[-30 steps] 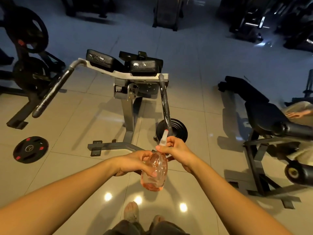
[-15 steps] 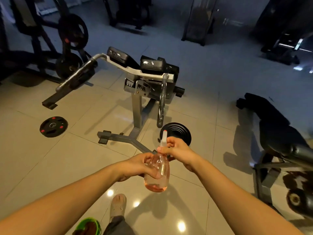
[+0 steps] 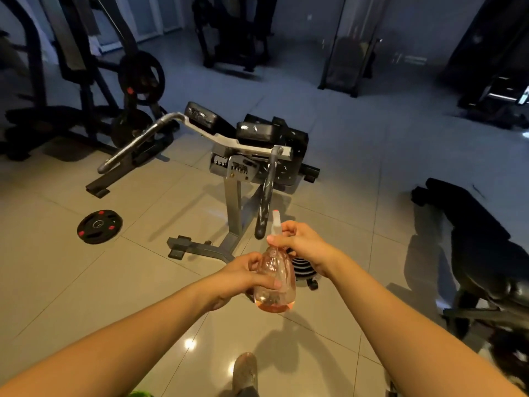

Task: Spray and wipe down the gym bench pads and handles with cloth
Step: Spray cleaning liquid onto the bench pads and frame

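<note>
A clear pink spray bottle [image 3: 275, 285] with a white nozzle is upright in front of me. My left hand [image 3: 243, 275] grips its body from the left. My right hand [image 3: 300, 245] grips the neck and spray head. Beyond the bottle stands a grey exercise machine [image 3: 233, 202] with two black pads [image 3: 200, 116] and two long handles; the right handle [image 3: 266, 202] hangs down just above the nozzle and the left handle [image 3: 131, 147] reaches out to the left. No cloth is in view.
A black bench [image 3: 481, 236] stands at the right. A weight plate [image 3: 99, 226] lies on the tiled floor at the left, another plate [image 3: 302, 270] under my hands. Weight racks and dark machines [image 3: 86, 81] fill the back. My foot [image 3: 244, 373] is at the bottom.
The view has lifted and swung right, so the machine sits farther up the frame. Both hands keep the same hold on the bottle, which has stayed upright.
</note>
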A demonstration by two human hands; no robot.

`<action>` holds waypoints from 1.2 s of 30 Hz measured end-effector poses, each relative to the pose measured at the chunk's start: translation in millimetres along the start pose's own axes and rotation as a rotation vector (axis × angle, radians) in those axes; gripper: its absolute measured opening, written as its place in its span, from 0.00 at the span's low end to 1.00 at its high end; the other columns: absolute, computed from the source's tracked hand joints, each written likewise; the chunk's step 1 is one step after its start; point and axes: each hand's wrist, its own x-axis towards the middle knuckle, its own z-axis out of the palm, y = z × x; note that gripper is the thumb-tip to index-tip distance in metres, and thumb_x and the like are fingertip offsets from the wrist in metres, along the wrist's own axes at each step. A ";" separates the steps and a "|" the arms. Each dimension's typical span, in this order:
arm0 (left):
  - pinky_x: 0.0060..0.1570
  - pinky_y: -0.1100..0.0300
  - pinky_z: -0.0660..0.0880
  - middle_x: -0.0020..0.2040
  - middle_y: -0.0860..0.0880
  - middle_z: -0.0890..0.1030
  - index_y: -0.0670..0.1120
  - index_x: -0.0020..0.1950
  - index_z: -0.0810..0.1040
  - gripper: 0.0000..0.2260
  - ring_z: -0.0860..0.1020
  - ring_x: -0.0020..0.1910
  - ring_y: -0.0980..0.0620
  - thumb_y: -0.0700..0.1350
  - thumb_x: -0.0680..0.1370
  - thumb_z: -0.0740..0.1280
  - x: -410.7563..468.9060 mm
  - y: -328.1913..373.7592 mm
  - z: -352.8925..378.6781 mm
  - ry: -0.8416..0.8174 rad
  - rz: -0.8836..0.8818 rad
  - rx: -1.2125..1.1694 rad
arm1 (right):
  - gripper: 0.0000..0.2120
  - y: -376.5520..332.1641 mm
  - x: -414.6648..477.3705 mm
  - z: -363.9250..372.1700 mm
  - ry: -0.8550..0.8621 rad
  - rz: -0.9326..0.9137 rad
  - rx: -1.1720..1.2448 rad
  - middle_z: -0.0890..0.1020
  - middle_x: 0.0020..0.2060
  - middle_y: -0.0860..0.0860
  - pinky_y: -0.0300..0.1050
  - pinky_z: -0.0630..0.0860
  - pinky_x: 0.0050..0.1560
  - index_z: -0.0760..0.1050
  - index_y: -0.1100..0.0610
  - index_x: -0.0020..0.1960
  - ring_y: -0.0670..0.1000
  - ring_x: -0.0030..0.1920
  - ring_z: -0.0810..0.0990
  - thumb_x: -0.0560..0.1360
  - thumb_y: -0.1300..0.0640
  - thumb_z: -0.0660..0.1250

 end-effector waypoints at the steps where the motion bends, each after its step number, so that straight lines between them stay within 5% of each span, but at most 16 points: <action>1: 0.60 0.48 0.81 0.58 0.48 0.85 0.49 0.67 0.76 0.29 0.84 0.57 0.48 0.46 0.69 0.82 7.6 6.7 -4.2 -0.006 0.004 -0.004 | 0.14 -6.0 8.4 -5.1 -0.009 0.007 -0.017 0.84 0.42 0.49 0.38 0.77 0.40 0.79 0.57 0.59 0.43 0.39 0.83 0.75 0.54 0.75; 8: 0.57 0.53 0.82 0.57 0.48 0.86 0.48 0.66 0.77 0.24 0.85 0.56 0.51 0.44 0.71 0.80 56.1 52.2 -33.2 -0.029 -0.002 0.030 | 0.14 -31.3 62.5 -35.1 0.014 0.019 -0.025 0.86 0.48 0.52 0.44 0.78 0.47 0.80 0.55 0.59 0.50 0.48 0.84 0.76 0.53 0.74; 20: 0.63 0.45 0.79 0.58 0.45 0.85 0.44 0.65 0.77 0.29 0.84 0.57 0.47 0.48 0.67 0.82 126.1 101.5 -55.2 0.004 0.036 0.039 | 0.17 -57.0 132.5 -87.7 -0.014 -0.043 -0.013 0.86 0.53 0.50 0.51 0.81 0.58 0.79 0.51 0.62 0.52 0.55 0.85 0.75 0.49 0.75; 23: 0.59 0.51 0.81 0.57 0.45 0.86 0.44 0.65 0.77 0.24 0.85 0.55 0.48 0.43 0.71 0.80 145.0 115.1 -54.1 0.037 0.036 0.000 | 0.19 -67.8 152.9 -108.5 -0.049 -0.059 -0.029 0.86 0.53 0.51 0.48 0.81 0.54 0.78 0.53 0.64 0.52 0.54 0.85 0.75 0.51 0.76; 28: 0.63 0.46 0.79 0.58 0.45 0.85 0.44 0.66 0.77 0.31 0.84 0.58 0.47 0.49 0.67 0.82 189.7 145.7 -52.1 0.121 0.062 -0.041 | 0.16 -87.8 200.4 -150.9 -0.105 -0.114 -0.049 0.87 0.51 0.52 0.47 0.80 0.53 0.81 0.55 0.61 0.53 0.53 0.85 0.75 0.51 0.76; 36: 0.67 0.42 0.76 0.59 0.46 0.85 0.47 0.67 0.78 0.28 0.83 0.59 0.46 0.51 0.69 0.81 268.6 193.7 -21.4 0.264 -0.036 -0.130 | 0.08 -104.2 269.1 -236.7 -0.253 -0.112 -0.129 0.84 0.36 0.47 0.36 0.76 0.36 0.80 0.54 0.45 0.43 0.36 0.82 0.76 0.50 0.75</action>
